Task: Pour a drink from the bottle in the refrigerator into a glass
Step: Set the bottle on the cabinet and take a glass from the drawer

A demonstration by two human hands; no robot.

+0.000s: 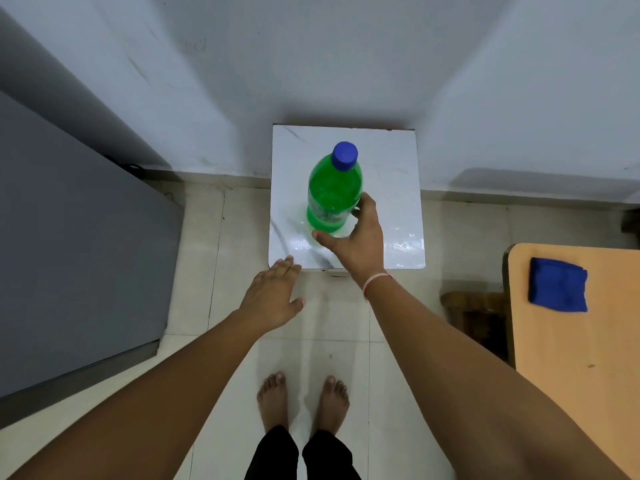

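I look down from a head camera at a small white marble-patterned tabletop [391, 161] set against a pale wall. A green bottle [332, 192] with a blue cap [344, 155] stands upright near the centre of it. My right hand [356, 244] reaches in from five o'clock, its fingers [367, 202] curved around the lower part of the bottle, thumb at the near side; the hold looks loose, and I cannot tell how firmly it grips. A thread band circles that wrist. My left hand [273, 296] hovers at seven o'clock of the bottle, flat and open, fingertips at the tabletop's near left corner, holding nothing. At nine o'clock stands a grey refrigerator [76, 258], closed. At three o'clock a folded blue cloth [557, 284] lies on a wooden desk [581, 358]. Bare feet stand on pale floor tiles [329, 344] below.
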